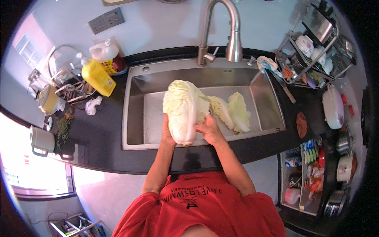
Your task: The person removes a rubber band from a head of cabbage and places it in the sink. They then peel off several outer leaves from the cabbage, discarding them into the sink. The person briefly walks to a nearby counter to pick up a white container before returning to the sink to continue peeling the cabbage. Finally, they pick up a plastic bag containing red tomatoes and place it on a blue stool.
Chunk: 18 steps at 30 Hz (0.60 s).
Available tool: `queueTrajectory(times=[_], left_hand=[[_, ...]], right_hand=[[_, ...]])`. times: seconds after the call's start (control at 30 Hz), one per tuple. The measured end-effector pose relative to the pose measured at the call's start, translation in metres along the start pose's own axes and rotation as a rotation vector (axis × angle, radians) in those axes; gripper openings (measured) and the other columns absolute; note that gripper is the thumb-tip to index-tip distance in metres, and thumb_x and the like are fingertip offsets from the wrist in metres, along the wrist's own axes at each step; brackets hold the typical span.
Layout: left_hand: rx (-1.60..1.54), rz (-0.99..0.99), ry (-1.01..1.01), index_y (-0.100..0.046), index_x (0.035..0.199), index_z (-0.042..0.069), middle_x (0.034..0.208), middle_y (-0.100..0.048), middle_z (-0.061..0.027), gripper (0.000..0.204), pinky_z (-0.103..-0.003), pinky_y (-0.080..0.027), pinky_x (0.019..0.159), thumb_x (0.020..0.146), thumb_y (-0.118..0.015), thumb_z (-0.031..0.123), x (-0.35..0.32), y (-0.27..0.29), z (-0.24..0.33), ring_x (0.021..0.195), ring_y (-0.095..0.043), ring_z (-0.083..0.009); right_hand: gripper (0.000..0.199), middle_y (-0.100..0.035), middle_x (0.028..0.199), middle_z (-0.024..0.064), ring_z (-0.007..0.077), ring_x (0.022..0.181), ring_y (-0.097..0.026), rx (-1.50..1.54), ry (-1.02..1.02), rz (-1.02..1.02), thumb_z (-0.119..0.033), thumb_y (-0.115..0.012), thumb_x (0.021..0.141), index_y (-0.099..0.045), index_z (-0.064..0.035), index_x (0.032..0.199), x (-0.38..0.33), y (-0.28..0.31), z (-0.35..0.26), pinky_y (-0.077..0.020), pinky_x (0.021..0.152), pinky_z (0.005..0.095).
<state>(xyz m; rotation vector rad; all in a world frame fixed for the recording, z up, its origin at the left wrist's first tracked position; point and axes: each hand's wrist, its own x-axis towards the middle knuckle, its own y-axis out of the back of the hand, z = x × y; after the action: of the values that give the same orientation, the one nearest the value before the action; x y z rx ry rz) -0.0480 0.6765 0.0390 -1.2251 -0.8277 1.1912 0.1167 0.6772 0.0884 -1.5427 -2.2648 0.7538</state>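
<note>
A large pale napa cabbage (182,106) is held over the left part of the steel sink (265,94), its stem end toward me. My left hand (167,132) cups its left side near the bottom, the fingers mostly hidden under it. On the cabbage's right side, my right hand (210,129) grips near the leaf edges, with the thumb and fingers bent against it. Loose cabbage leaves (239,112) lie on the sink floor just right of the head.
A curved faucet (234,43) rises behind the sink. Yellow bottle (98,77), dried herbs (63,128) and a white pitcher (42,140) stand on the left. A dish rack (312,55), a knife (287,91) and a brown-red item (301,124) are on the right, above an open drawer (304,177).
</note>
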Motion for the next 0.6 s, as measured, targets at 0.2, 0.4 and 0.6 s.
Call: queueTrajectory(times=[0.2,0.4,0.6], left_hand=[[-0.005,0.015,-0.049,-0.031,0.138,0.010,0.135,-0.042,-0.0136,0.069,-0.049,-0.035,0.102,0.086,-0.047,0.052,-0.001,-0.006,0.001,0.120,-0.044,-0.0330],[0.046,0.014,-0.131,-0.034,0.137,0.010,0.133,-0.044,-0.0135,0.069,-0.050,-0.033,0.102,0.085,-0.046,0.055,-0.002,0.008,0.005,0.119,-0.044,-0.0334],[-0.023,0.060,-0.069,-0.035,0.135,0.008,0.132,-0.046,-0.0137,0.069,-0.048,-0.037,0.101,0.083,-0.054,0.049,0.001,0.014,0.005,0.118,-0.046,-0.0328]], right_hand=[[0.071,-0.048,0.121,0.0131,0.0194,0.108,-0.050,-0.395,0.110,-0.030,-0.016,-0.073,0.072,-0.033,0.0035,0.128,0.006,-0.020,-0.003,-0.0415,0.093,0.0329],[0.073,-0.048,0.119,0.0154,0.0216,0.106,-0.050,-0.701,0.209,0.033,-0.018,-0.072,0.071,-0.032,0.0031,0.128,0.005,-0.034,0.002,-0.0435,0.088,0.0333],[0.072,-0.047,0.120,0.0142,0.0213,0.109,-0.048,-0.468,0.145,0.037,-0.014,-0.070,0.072,-0.031,0.0023,0.130,0.005,-0.032,-0.005,-0.0422,0.091,0.0333]])
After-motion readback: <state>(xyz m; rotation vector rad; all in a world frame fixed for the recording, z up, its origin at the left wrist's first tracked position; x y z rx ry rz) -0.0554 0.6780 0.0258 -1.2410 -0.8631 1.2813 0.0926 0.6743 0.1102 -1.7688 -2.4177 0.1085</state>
